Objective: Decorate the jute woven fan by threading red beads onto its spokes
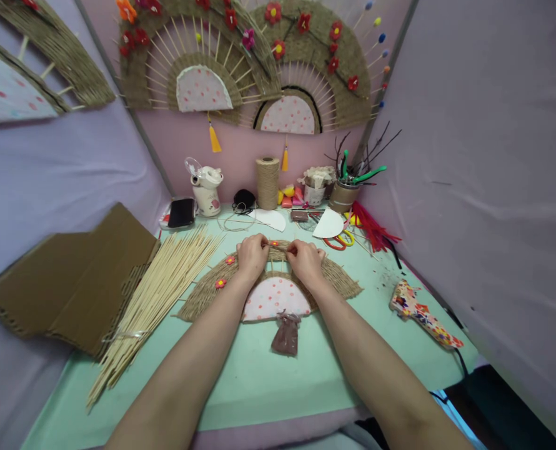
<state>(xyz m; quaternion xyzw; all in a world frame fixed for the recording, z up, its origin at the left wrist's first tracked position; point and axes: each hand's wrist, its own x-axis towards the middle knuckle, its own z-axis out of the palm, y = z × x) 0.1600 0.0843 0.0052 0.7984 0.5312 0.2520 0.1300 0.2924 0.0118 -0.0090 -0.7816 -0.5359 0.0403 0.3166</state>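
A half-round woven jute fan (338,281) with a dotted pink centre (275,299) lies flat on the mint table (268,381). My left hand (251,255) and my right hand (306,260) rest on its top arc, both pinched on a thin brown twig (278,247) near a small red flower. Two more red flowers (225,271) sit on the fan's left side. A brown tassel (286,336) lies at the fan's base.
A bundle of bamboo skewers (156,300) and cardboard sheets (76,281) lie to the left. A patterned glue gun (421,314) lies to the right. Twine spool (267,182), scissors (341,240), red pipe cleaners (374,230) and a tool cup (343,194) stand behind. Finished fans hang on the wall.
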